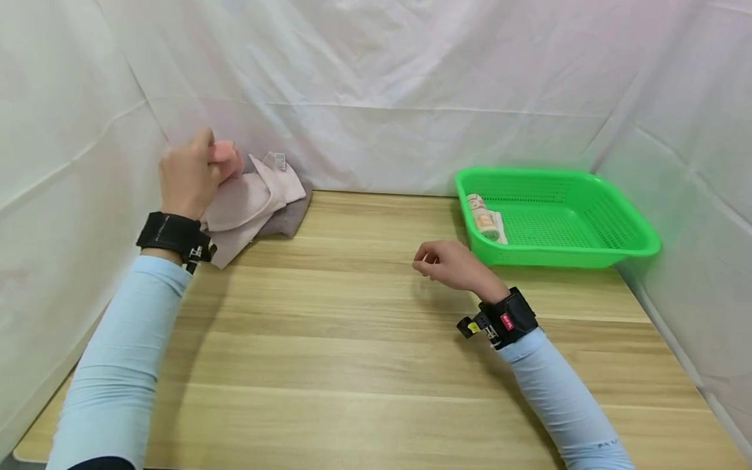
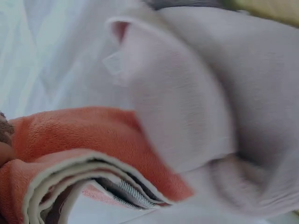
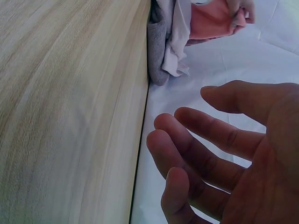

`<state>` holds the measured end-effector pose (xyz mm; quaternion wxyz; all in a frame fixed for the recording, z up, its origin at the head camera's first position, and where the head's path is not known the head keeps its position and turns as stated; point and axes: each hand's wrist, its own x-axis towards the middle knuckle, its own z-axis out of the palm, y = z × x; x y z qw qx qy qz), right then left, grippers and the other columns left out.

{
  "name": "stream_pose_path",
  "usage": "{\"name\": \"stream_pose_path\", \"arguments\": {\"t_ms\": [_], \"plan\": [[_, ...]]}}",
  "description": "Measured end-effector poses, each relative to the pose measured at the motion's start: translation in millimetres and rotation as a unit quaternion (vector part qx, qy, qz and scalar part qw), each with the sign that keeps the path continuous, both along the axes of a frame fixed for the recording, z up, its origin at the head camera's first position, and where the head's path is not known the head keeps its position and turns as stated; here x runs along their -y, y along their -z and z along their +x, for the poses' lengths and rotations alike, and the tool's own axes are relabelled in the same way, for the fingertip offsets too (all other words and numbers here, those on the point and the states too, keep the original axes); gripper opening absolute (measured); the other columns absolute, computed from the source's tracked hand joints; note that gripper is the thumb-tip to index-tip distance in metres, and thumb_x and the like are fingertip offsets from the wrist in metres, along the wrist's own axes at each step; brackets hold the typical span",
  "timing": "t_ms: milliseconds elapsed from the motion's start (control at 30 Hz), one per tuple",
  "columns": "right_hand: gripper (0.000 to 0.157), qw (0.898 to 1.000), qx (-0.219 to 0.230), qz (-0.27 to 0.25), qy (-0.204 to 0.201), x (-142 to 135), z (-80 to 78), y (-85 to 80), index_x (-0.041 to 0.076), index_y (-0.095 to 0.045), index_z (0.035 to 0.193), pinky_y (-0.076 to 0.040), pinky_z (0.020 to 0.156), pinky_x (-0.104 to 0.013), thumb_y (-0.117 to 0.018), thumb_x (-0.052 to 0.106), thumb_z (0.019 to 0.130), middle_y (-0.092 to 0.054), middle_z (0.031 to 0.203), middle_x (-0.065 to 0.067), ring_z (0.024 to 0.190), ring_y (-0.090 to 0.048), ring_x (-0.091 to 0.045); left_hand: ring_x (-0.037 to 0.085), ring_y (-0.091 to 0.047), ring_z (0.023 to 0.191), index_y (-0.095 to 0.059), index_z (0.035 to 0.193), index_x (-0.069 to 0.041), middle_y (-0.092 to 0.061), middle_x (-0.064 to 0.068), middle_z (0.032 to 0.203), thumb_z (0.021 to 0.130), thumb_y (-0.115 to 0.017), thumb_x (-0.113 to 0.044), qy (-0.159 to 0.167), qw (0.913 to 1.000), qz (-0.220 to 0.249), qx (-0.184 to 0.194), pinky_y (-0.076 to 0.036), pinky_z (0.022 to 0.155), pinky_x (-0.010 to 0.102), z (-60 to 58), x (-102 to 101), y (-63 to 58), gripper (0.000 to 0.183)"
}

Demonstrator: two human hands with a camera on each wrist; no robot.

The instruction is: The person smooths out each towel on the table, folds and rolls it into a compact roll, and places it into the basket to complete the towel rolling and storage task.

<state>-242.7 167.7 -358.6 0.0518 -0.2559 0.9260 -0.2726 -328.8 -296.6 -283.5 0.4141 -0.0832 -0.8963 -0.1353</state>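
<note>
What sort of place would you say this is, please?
Probably an improvised recording booth: white sheeting hangs behind and beside a wood-grain table, and black wrist straps carry small cameras.

We can read no text: too small or blurred are the tag (image 1: 280, 161) on the pale cloth (image 1: 239, 197) left of the green basket (image 1: 552, 257) and, nearer us, the red label (image 1: 506, 320) on the wrist strap (image 1: 520, 314) and lettering (image 1: 608, 444) on the right sleeve (image 1: 566, 395).
</note>
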Motion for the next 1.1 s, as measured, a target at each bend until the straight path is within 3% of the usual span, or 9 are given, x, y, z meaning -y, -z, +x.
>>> {"name": "stream_pose_path", "arguments": {"t_ms": [133,267,500,633,833,933,1000,1100], "plan": [[0.019,1.000,0.001,0.000,-0.002,0.0,-0.2,0.5,0.016,-0.067,0.097,-0.048,0.056,-0.030,-0.058,0.032,0.094,-0.068,0.080,-0.002,0.064,-0.061,-0.009,0.042,-0.053,0.061,-0.053,0.086,-0.001,-0.056,0.019,0.067,0.090,-0.055,-0.016,0.021,0.9992,-0.001,-0.035,-0.038,0.055,0.054,5.0,-11.4,-17.0,0.016],[0.019,1.000,0.004,-0.003,-0.002,-0.4,1.5,1.1,0.016,-0.067,0.097,-0.048,0.056,-0.030,-0.058,0.032,0.094,-0.068,0.081,-0.003,0.065,-0.061,-0.010,0.040,-0.055,0.059,-0.054,0.085,-0.002,-0.057,0.017,0.067,0.087,-0.065,-0.019,0.064,0.9963,-0.007,-0.057,-0.039,0.054,0.053,13.5,-32.7,-27.5,0.020],[0.018,1.000,0.003,-0.011,-0.005,-0.7,2.4,1.9,0.016,-0.066,0.099,-0.049,0.057,-0.030,-0.057,0.031,0.094,-0.068,0.081,-0.004,0.065,-0.062,-0.011,0.028,-0.053,0.053,-0.056,0.089,-0.004,-0.060,0.011,0.070,0.080,-0.064,0.001,0.183,0.9805,-0.041,-0.058,-0.042,0.048,0.041,39.4,-87.0,-29.1,0.013],[0.021,1.000,-0.001,-0.024,-0.009,0.0,1.8,3.3,0.014,-0.063,0.107,-0.049,0.057,-0.029,-0.058,0.029,0.094,-0.068,0.082,-0.005,0.065,-0.062,-0.010,0.021,-0.053,0.058,-0.056,0.090,-0.005,-0.059,0.006,0.074,0.081,-0.068,-0.005,0.263,0.9633,-0.042,-0.034,-0.046,0.052,0.034,51.2,-122.1,-12.2,0.016],[0.045,0.998,-0.034,-0.057,-0.002,6.0,1.9,6.0,0.010,-0.049,0.130,-0.050,0.064,-0.029,-0.064,0.025,0.090,-0.065,0.095,-0.004,0.079,-0.062,-0.014,0.015,-0.054,0.066,-0.054,0.098,-0.005,-0.062,0.004,0.088,0.080,-0.064,-0.003,0.356,0.9319,-0.066,0.007,-0.045,0.054,0.030,68.3,-166.3,29.0,0.021],[0.041,0.996,-0.071,-0.056,-0.016,11.4,0.7,7.8,0.009,-0.056,0.124,-0.049,0.070,-0.032,-0.067,0.021,0.086,-0.060,0.105,-0.008,0.087,-0.060,-0.019,0.015,-0.054,0.074,-0.053,0.106,-0.006,-0.061,0.005,0.097,0.082,-0.061,-0.001,0.388,0.9193,-0.062,0.021,-0.045,0.060,0.031,72.6,-176.7,43.8,0.025],[0.028,0.994,-0.093,-0.045,-0.026,14.1,0.0,8.6,0.011,-0.064,0.112,-0.048,0.071,-0.032,-0.067,0.017,0.085,-0.060,0.104,-0.007,0.087,-0.059,-0.020,0.017,-0.054,0.079,-0.052,0.112,-0.006,-0.059,0.006,0.101,0.085,-0.063,-0.005,0.387,0.9199,-0.056,0.030,-0.045,0.063,0.032,72.7,-178.6,50.4,0.029],[0.006,0.994,-0.097,-0.027,-0.039,16.0,0.0,7.5,0.017,-0.065,0.090,-0.046,0.067,-0.030,-0.065,0.015,0.084,-0.061,0.091,0.002,0.082,-0.057,-0.016,0.019,-0.054,0.081,-0.050,0.124,-0.005,-0.057,0.009,0.105,0.082,-0.067,-0.009,0.355,0.9324,-0.051,0.049,-0.045,0.062,0.033,70.3,-174.2,57.2,0.046]]}}
